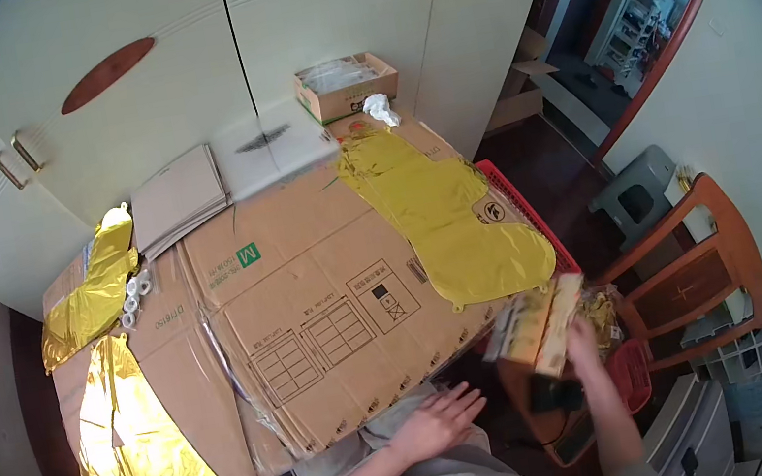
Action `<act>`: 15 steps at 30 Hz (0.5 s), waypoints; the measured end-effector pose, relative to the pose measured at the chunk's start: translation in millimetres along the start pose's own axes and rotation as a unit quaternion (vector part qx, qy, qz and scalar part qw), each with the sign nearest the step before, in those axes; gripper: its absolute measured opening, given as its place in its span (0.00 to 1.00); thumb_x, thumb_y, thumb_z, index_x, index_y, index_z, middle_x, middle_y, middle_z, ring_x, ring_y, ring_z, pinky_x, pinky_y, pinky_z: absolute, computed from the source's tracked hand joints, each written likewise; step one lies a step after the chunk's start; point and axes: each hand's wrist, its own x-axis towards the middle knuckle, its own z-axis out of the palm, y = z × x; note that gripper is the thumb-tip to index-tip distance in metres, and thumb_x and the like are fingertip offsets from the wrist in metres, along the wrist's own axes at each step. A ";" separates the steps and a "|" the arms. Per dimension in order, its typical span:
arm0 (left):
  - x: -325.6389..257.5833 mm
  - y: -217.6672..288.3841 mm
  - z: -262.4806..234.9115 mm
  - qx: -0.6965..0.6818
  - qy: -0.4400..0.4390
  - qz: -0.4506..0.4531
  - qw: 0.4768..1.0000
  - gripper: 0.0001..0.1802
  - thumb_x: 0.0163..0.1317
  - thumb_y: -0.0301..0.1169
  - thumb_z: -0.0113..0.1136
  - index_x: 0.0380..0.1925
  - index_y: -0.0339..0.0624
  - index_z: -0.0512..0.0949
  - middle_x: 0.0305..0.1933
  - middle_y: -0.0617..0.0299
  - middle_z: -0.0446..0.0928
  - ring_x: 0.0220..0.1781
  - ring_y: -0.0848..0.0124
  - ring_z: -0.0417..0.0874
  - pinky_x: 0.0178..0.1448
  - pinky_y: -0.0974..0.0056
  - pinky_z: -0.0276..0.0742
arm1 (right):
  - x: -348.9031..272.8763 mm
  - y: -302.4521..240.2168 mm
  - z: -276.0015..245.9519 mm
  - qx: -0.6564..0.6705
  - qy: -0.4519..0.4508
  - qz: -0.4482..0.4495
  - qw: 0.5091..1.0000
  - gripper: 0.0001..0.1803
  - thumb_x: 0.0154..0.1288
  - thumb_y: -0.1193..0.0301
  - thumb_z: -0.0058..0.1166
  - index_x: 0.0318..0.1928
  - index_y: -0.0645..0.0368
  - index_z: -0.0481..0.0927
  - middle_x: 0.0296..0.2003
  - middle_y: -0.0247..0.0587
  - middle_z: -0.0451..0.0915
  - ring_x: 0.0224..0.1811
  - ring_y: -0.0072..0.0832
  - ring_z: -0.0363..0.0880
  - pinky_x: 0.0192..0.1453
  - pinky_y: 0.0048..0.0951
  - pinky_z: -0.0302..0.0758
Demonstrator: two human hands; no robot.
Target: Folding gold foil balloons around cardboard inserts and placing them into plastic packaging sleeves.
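My right hand [581,346] grips the edge of a yellow and cream box [531,334], held past the table's right front corner. The box is smeared by motion, and grey-clear material shows along its left side. My left hand [440,423] hovers by my lap near the table's front edge, fingers stretched out, holding nothing. Closest to the box on the table lies a flat gold foil balloon [456,206]. Two more gold foil pieces, one at the far left [100,287] and one at the near left [135,416], lie across the table's left end.
Flattened cardboard [303,250] covers the table. White rolls [134,299], grey sheets [181,200], an open carton [348,94] and crumpled tissue [381,110] lie along its left and back. A red basket [531,209], a wooden chair [687,279] and a drawer unit [696,432] stand to the right.
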 end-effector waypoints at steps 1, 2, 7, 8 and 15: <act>-9.9 -3.8 0.6 0.000 -0.014 -0.023 1.000 0.29 0.58 0.38 0.61 0.60 0.40 0.72 0.61 0.56 0.76 0.65 0.61 0.75 0.66 0.57 0.72 | 26.8 2.8 -4.6 -0.049 -0.002 -0.060 0.997 0.13 0.64 0.71 0.46 0.46 0.63 0.78 0.34 0.48 0.82 0.35 0.43 0.80 0.43 0.41 0.74; -17.9 -7.4 2.1 -0.011 -0.023 -0.041 0.999 0.28 0.58 0.38 0.62 0.59 0.41 0.73 0.61 0.56 0.75 0.65 0.61 0.75 0.66 0.57 0.72 | 53.4 -6.1 -5.1 -0.099 0.003 -0.118 0.988 0.16 0.65 0.70 0.46 0.49 0.64 0.77 0.37 0.50 0.83 0.40 0.47 0.81 0.49 0.45 0.74; -55.9 -12.5 7.5 -0.041 -0.024 -0.123 0.991 0.23 0.60 0.37 0.63 0.54 0.41 0.76 0.61 0.53 0.75 0.65 0.57 0.75 0.64 0.55 0.75 | 100.4 -84.2 66.9 -0.359 -0.099 -0.074 0.925 0.22 0.67 0.62 0.49 0.58 0.58 0.73 0.52 0.52 0.80 0.58 0.44 0.77 0.60 0.42 0.71; -57.1 -11.1 4.8 -0.042 -0.021 -0.128 0.991 0.23 0.60 0.37 0.63 0.54 0.41 0.77 0.61 0.53 0.76 0.64 0.57 0.76 0.64 0.55 0.75 | 107.2 -83.4 81.8 -0.359 -0.119 -0.060 0.924 0.22 0.67 0.62 0.49 0.58 0.58 0.73 0.52 0.52 0.80 0.58 0.44 0.77 0.60 0.42 0.71; -71.6 -9.7 6.1 -0.024 -0.021 -0.188 0.982 0.19 0.61 0.36 0.62 0.51 0.42 0.78 0.57 0.55 0.78 0.62 0.58 0.77 0.64 0.56 0.76 | 101.7 -49.3 168.0 -0.448 -0.189 -0.027 0.873 0.24 0.68 0.59 0.48 0.59 0.57 0.74 0.51 0.52 0.81 0.58 0.44 0.77 0.62 0.43 0.71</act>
